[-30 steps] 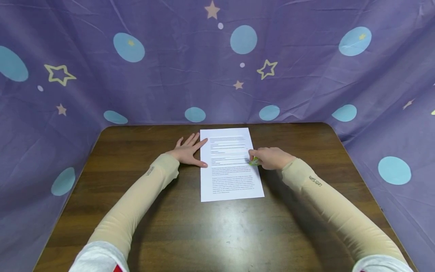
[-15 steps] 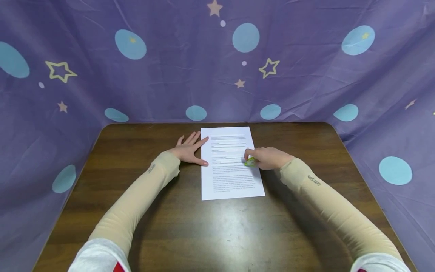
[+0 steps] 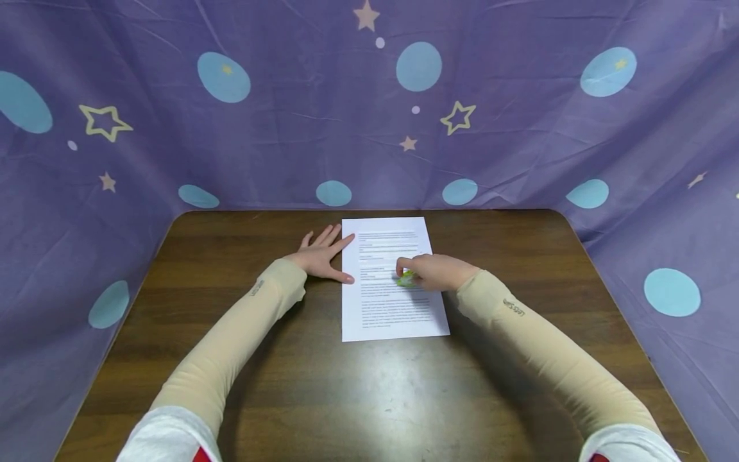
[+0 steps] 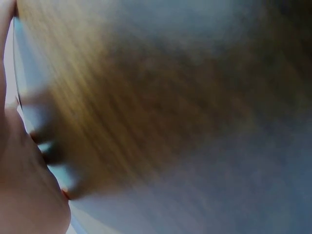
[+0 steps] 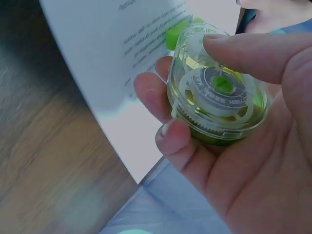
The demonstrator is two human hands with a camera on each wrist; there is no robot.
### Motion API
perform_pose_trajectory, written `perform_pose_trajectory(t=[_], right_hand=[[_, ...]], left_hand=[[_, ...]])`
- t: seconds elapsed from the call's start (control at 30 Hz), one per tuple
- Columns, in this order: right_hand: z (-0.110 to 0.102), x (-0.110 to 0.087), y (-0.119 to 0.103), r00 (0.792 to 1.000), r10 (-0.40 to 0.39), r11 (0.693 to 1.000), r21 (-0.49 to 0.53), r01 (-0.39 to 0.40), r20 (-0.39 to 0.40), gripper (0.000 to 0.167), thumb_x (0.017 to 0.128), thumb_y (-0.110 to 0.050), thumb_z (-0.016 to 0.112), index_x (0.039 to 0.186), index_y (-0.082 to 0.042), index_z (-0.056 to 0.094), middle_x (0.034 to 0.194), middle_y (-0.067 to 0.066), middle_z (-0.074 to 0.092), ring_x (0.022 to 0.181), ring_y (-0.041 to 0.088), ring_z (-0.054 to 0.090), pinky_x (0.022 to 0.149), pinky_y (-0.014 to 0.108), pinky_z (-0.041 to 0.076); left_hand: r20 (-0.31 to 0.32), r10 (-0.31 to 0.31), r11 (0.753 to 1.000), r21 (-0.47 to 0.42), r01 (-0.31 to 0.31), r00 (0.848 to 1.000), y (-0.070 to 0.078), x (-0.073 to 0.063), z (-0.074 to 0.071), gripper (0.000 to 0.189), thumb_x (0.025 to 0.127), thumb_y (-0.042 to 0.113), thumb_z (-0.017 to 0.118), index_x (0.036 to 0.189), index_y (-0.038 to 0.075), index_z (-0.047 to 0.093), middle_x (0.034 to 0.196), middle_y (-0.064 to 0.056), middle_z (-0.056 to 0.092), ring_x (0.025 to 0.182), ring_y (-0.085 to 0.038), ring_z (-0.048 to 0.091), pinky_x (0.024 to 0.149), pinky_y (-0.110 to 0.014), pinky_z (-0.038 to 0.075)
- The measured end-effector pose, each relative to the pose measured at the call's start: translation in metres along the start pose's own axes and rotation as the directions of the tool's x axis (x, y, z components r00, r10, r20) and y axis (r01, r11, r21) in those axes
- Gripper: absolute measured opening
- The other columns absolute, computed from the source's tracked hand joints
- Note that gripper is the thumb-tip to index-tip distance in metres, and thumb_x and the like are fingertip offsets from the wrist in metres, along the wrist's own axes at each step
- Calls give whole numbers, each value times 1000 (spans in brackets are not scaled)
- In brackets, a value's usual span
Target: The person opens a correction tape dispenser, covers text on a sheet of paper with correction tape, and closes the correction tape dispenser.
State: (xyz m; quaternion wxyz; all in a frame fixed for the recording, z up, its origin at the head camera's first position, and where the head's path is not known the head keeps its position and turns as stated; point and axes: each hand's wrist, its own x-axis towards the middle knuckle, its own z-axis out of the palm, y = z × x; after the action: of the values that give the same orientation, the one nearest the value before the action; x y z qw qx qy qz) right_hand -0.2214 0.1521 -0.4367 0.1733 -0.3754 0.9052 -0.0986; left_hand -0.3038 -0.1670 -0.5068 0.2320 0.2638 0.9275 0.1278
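A printed sheet of white paper [image 3: 381,321] lies on the wooden table. My left hand [image 3: 319,260] rests at its left edge with fingers spread, thumb and index finger touching the paper. In the left wrist view only part of that hand [image 4: 29,180] shows at the left side. My right hand [image 3: 444,272] is over the right half of the sheet, gripping a green correction tape [image 3: 407,278]. The right wrist view shows its clear round case [image 5: 219,87] between thumb and curled fingers, with a green tip [image 5: 176,36] toward the printed lines. Whether the tip touches the paper is hidden.
The dark wooden table [image 3: 277,385] has rounded far corners. A purple curtain [image 3: 323,115] with stars and blue dots hangs behind it and along both sides. Beige sleeves [image 3: 231,340] cover both forearms.
My right hand has moved left across the sheet with the correction tape, from the paper's right edge toward its middle. The left hand and the paper stay in place.
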Motion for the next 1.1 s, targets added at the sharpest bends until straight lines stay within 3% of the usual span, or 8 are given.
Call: perform_pose_trajectory(t=[0.3, 0.57, 0.87, 1.1], right_hand=[[3, 12, -14, 998, -52, 999, -12, 52, -19, 30, 97, 8, 55, 118, -12, 61, 84, 6, 65, 71, 16, 51, 67, 30, 43], [5, 17, -19, 999, -47, 998, -42, 46, -20, 26, 98, 5, 59, 117, -13, 62, 91, 7, 69, 75, 17, 53, 72, 32, 47], [6, 20, -27, 996, -61, 990, -127, 53, -62, 27, 95, 9, 58, 109, -14, 61, 82, 8, 64, 64, 16, 48, 59, 32, 45], [6, 20, -31, 997, -43, 988, -149, 34, -56, 25, 94, 8, 62, 108, -14, 61, 85, 11, 67, 64, 17, 51, 59, 34, 49]], left_hand=[[-5, 10, 1000, -17, -10, 1000, 11, -10, -7, 126, 75, 87, 67, 169, 31, 4, 174, -9, -18, 160, -30, -17, 120, -66, -13], [-7, 4, 1000, 5, -4, 1000, 3, -1, 0, 129, 73, 91, 64, 169, 34, 1, 173, -5, -22, 159, -26, -19, 121, -64, -12], [-11, 2, 1000, 4, -2, 1000, 4, -3, -2, 127, 74, 88, 66, 169, 33, 1, 173, -7, -20, 159, -27, -19, 121, -64, -12], [-6, 4, 1000, -17, -4, 1000, 9, -8, -5, 127, 74, 89, 66, 169, 33, 3, 174, -9, -19, 159, -30, -18, 119, -67, -13]])
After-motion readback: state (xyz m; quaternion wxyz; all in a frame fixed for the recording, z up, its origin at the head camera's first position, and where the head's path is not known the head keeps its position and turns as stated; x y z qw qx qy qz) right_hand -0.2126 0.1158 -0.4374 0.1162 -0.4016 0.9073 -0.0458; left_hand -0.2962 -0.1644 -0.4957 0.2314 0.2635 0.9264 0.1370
